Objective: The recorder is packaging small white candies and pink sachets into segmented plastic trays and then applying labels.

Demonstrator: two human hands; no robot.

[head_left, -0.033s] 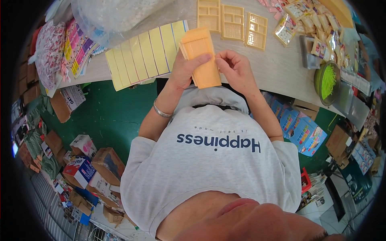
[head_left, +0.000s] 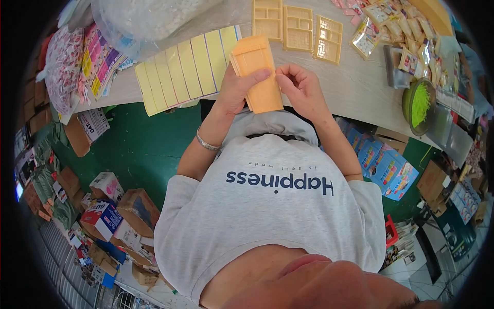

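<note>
My left hand (head_left: 235, 88) is closed round a stack of orange plastic trays (head_left: 260, 54), its thumb lying across the top one. The stack is tilted, above my lap at the table's near edge. Against its right side, my right hand (head_left: 303, 91) has curled fingers with thumb and forefinger pinched together; whatever is between them is too small to tell. Beyond the hands lie three pale yellow compartment trays (head_left: 298, 32) in a row. To the left of the stack is a sheet of yellow stickers or labels (head_left: 186, 66) with dark dividing lines.
A large clear bag of whitish pieces (head_left: 149, 18) sits at the back left, near a bag of red-and-white packets (head_left: 64, 69). At the right are many small packets (head_left: 406, 31) and a bowl of green shreds (head_left: 421, 105). Cardboard boxes (head_left: 138, 211) crowd the floor at left.
</note>
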